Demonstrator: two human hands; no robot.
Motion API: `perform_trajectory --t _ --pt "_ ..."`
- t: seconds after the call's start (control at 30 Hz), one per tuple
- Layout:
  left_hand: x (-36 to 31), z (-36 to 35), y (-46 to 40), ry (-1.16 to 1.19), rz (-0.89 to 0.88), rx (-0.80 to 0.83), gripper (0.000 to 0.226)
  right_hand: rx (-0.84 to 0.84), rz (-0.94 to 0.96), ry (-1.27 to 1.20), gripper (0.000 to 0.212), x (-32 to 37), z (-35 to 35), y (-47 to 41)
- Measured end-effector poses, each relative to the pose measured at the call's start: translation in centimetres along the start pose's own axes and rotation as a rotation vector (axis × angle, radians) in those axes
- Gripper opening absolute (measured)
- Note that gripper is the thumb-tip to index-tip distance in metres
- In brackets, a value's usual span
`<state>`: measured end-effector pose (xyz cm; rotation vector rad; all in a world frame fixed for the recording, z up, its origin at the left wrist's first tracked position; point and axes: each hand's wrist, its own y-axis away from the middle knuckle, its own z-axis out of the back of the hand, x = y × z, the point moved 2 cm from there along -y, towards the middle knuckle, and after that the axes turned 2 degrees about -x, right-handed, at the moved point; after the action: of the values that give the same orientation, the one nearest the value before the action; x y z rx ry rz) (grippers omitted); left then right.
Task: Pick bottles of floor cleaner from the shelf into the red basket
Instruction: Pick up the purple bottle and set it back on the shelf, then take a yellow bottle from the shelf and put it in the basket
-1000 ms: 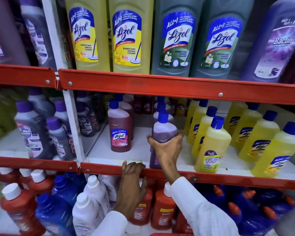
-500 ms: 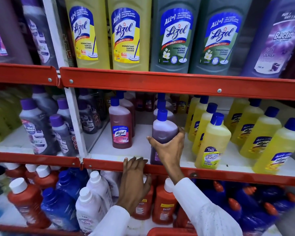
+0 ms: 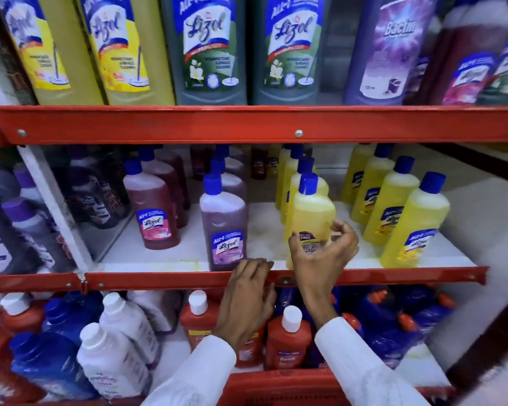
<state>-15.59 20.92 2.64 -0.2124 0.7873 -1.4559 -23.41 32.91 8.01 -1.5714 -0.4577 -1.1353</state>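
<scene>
A yellow floor cleaner bottle (image 3: 311, 212) with a blue cap stands at the front of the middle shelf. My right hand (image 3: 323, 253) wraps around its lower part, thumb on the left and fingers curled round the right side, hiding the label. To its left a purple Lizol bottle (image 3: 226, 224) stands free on the shelf. My left hand (image 3: 247, 300) rests with its fingertips on the red shelf edge (image 3: 159, 281) and holds nothing. The rim of the red basket (image 3: 276, 388) shows at the bottom, between my white sleeves.
More yellow bottles (image 3: 414, 224) stand in rows to the right, and a reddish Lizol bottle (image 3: 153, 209) to the left. Large Lizol and Bactin bottles fill the top shelf (image 3: 206, 54). Red, blue and white bottles (image 3: 115, 356) crowd the bottom shelf.
My right hand let go of the purple Lizol bottle and moved right onto the yellow bottle. My left hand stayed on the shelf edge. The camera view shifted right.
</scene>
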Motion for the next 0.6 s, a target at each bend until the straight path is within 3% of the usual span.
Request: perform_trajectory --t 0.07,0.13,0.4,0.5,0.6 --pt "-0.3 -0.8 -0.3 -0.036 0.025 0.034 0.042 0.07 -0.049 0.101 0.093 -0.6 -0.7 -1.0" --pt "-0.4 -1.2 -0.1 -0.054 0.044 0.04 0.044 0.165 -0.097 0.106 0.098 -1.2 -1.5 -1.7" --pt "-0.7 -1.4 0.0 0.046 0.116 0.008 0.042 0.329 -0.165 -0.1 0.082 -1.3 -0.7 -4.2" --pt "-0.7 -1.4 -0.1 0.062 0.125 -0.005 0.041 0.383 -0.209 -0.307 0.072 -0.2 0.4 -5.1" --pt "-0.7 -1.5 -0.2 0.061 0.124 -0.007 0.039 0.565 -0.295 -0.586 0.056 0.8 1.3 -6.4"
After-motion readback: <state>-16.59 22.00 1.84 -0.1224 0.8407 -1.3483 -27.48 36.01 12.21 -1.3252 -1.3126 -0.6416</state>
